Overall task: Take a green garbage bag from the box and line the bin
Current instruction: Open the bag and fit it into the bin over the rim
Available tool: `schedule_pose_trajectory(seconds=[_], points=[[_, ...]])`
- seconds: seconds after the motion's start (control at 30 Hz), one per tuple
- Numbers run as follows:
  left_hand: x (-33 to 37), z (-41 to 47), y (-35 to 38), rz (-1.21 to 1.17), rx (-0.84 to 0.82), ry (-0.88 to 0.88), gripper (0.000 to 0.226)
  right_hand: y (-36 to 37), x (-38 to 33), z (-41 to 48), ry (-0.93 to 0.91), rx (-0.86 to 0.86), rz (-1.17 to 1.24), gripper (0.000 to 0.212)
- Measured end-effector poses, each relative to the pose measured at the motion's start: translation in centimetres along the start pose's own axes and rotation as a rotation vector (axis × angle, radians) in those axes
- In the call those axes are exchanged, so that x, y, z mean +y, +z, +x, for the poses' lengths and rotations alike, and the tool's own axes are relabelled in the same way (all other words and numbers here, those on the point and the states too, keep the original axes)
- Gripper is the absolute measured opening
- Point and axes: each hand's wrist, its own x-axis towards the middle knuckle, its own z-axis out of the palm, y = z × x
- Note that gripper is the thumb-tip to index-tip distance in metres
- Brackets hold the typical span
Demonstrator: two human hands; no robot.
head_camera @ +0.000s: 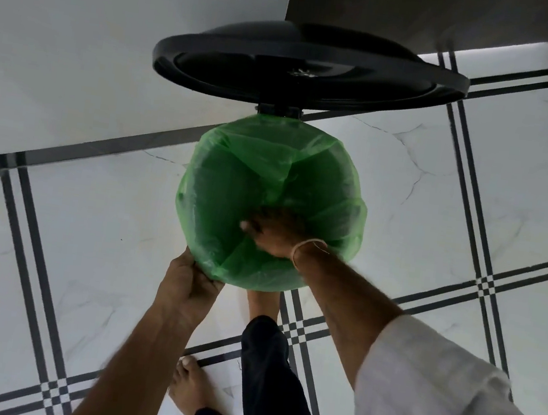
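White cloth of the right sleeve (447,411) fills the lower right corner, pushed up past the forearm, which reaches forward and down into the bin's mouth. Beneath everything lies the floor (72,234), glossy pale marble-look tile crossed by paired dark stripes. At the top the round black lid (310,70) stands tipped open on its hinge, smooth hard plastic with a raised rim. Just below it sits the bin (279,110), of which only the hinge bracket shows bare; the rest is covered by the green garbage bag (235,175), thin, translucent and crinkled, spread over the round opening and folded down outside the rim.

The bare left forearm slants up from the bottom edge. Dark trouser legs and two bare feet stand under the bin's near side.

The left hand (187,286) is closed on the near left rim, fingers curled underneath and thumb pressing the bag's edge against it. The right hand (273,233) is inside the bag with fingers bent downward into the film; whether it pinches the plastic or only pushes it cannot be told. A thin pale thread (305,247) circles that wrist.
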Motion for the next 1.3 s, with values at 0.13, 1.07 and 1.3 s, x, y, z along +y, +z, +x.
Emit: schedule_pose_trajectory(seconds=[0.13,1.07,1.3], points=[[-0.2,0.2,-0.2,-0.038,-0.003,-0.027,0.03,3.5,3.4,0.2,0.084,-0.282,-0.224,0.073],[-1.2,-0.2,-1.0,-0.059,0.022,0.063,0.04,1.5,3.5,-13.0,0.666,0.635,2.046,0.026],[-1.6,-0.6,-0.6,-0.049,0.0,0.065,0.032,2.0,6.6,-12.8,0.517,0.355,2.294,0.029]])
